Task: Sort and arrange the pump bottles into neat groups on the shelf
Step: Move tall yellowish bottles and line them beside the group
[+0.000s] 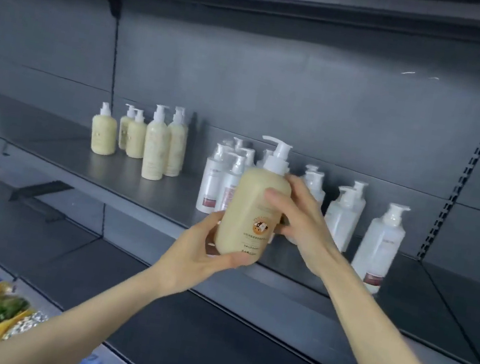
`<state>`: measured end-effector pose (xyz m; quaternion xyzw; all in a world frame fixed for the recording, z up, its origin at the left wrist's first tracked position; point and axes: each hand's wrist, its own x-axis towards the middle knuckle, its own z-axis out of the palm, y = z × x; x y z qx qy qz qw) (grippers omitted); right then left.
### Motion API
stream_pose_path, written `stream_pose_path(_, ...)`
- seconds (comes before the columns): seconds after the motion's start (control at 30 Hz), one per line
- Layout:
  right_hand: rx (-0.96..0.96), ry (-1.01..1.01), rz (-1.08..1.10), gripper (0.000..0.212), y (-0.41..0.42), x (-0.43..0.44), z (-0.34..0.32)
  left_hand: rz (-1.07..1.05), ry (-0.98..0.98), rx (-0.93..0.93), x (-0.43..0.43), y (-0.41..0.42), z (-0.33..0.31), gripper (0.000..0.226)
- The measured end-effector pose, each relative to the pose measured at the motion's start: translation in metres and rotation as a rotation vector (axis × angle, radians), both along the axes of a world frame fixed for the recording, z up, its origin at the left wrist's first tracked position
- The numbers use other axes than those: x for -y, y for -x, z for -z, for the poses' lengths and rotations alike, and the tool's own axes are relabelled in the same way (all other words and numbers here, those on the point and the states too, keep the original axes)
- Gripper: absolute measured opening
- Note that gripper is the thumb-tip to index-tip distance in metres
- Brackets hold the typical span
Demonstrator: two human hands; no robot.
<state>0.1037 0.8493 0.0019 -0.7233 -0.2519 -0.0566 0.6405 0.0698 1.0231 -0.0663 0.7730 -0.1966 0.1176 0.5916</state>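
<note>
Sorting is looking mostly done, cream group (150, 142) standing left on the shelf (78, 162) and white bottles (226, 179) clustering loosely right, while left hand (201, 257) cupping the base and right hand (298, 219) wrapping the side are holding one stray cream bottle (254, 212) aloft before the whites, likely awaiting placing

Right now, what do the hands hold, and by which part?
Both hands hold one cream pump bottle: the left hand around its base, the right hand on its side.
</note>
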Motion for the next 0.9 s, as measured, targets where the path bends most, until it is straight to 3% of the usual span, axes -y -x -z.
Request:
stream_pose_path(0.37, 0.032, 0.017, -0.108, 0.03, -0.048, -0.235, 0.005, -0.069, -0.058, -0.027, -0.239, -0.037, 0.006, 0.07)
stream_pose_path(0.6, 0.099, 0.059, -0.098, 0.041, -0.112, -0.318, -0.007, -0.117, -0.148, 0.027, -0.319, -0.105, -0.009, 0.046)
stream_pose_path(0.73, 0.115, 0.1, -0.093, 0.047, -0.159, -0.358, 0.002, -0.109, -0.181, -0.004, -0.364, -0.157, -0.001, 0.048)
stream_pose_path(0.9, 0.088, 0.124, -0.055, 0.04, -0.23, -0.41, 0.013, -0.126, -0.205, -0.045, -0.417, -0.223, 0.008, 0.047)
